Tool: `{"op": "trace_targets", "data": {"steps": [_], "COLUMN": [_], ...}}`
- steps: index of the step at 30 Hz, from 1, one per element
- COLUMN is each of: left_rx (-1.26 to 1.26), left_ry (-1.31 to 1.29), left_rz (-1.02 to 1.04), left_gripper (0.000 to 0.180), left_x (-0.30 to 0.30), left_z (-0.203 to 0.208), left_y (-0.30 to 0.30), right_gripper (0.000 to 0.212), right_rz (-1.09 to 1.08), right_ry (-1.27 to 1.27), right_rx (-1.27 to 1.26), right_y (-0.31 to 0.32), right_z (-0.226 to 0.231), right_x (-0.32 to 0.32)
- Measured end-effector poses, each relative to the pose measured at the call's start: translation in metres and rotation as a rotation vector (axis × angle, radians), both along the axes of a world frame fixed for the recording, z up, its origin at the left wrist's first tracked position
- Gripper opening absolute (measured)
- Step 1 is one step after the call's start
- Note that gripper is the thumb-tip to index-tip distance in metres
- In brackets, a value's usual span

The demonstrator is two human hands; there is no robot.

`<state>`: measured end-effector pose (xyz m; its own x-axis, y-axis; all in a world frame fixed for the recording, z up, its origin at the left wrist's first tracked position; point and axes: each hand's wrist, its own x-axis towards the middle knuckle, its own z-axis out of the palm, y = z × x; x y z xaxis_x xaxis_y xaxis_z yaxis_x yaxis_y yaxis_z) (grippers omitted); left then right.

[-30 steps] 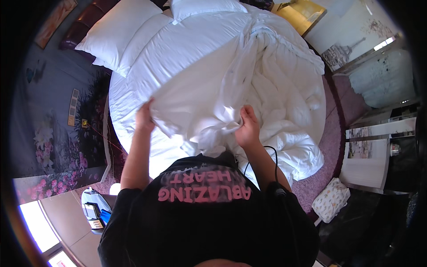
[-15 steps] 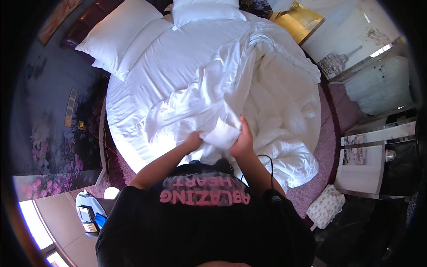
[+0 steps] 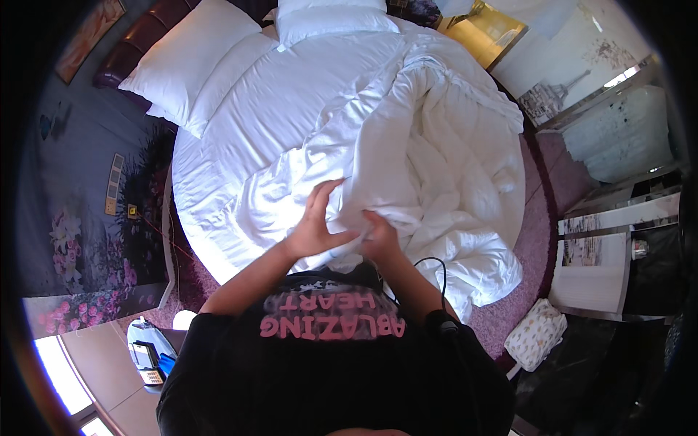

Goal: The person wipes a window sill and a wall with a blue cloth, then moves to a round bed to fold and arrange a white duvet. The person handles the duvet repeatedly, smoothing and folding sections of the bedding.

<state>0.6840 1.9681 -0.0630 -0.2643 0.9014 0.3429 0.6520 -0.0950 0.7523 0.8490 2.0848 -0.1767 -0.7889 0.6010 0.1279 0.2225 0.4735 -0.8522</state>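
A rumpled white duvet (image 3: pixel 385 160) lies across the middle and right of a round bed with a white sheet (image 3: pixel 247 123). At the bed's near side my right hand (image 3: pixel 380 238) is closed, pinching the near edge of the duvet's cloth. To its left, my left hand (image 3: pixel 313 231) is open, fingers stretched forward and thumb pointing toward the right hand. Its fingertips are close to the folded cloth; whether they touch it I cannot tell. A thick fold of the duvet runs away from my hands toward the far right.
White pillows (image 3: pixel 193 54) lie at the far left and far middle, by a dark red headboard (image 3: pixel 138 43). Purple carpet (image 3: pixel 534 240) rings the bed. A patterned cushion (image 3: pixel 536 334) sits at the right. A small table (image 3: pixel 145 334) with a telephone stands at the near left.
My left hand has let go of the duvet's corner and opened, fingers reaching forward. The right hand has drawn slightly left and nearer, and the lifted white flap has dropped.
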Motion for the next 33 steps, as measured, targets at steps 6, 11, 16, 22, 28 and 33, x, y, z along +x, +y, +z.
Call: {"op": "trace_targets", "data": {"steps": [6, 11, 16, 22, 28, 33], "left_rx": [-0.439, -0.390, -0.220, -0.127, -0.429, -0.554], "left_ry": [-0.064, -0.786, -0.654, -0.162, 0.056, -0.126], "left_rz": [0.039, 0.677, 0.070, -0.421, 0.224, 0.175], "left_gripper": [0.092, 0.039, 0.033, 0.037, 0.116, 0.068], "left_x": [0.002, -0.025, 0.008, 0.044, -0.001, 0.000], "left_z": [-0.146, -0.080, 0.017, 0.025, -0.114, -0.182], "left_y": [-0.010, 0.016, 0.013, 0.019, -0.016, -0.001], "right_gripper": [0.025, 0.028, 0.031, 0.035, 0.044, 0.046], "right_rz": [-0.116, -0.115, 0.122, 0.039, -0.021, 0.172], "right_ry": [0.715, 0.088, 0.234, 0.813, 0.675, 0.874], "right_rx": [-1.596, 0.209, -0.823, -1.243, -1.426, -1.542], "right_y": [0.009, 0.017, -0.019, -0.025, 0.000, -0.010], "right_z": [0.085, 0.029, 0.006, -0.003, 0.069, 0.124], "right_x": [-0.007, 0.015, -0.001, -0.042, -0.013, 0.002]}}
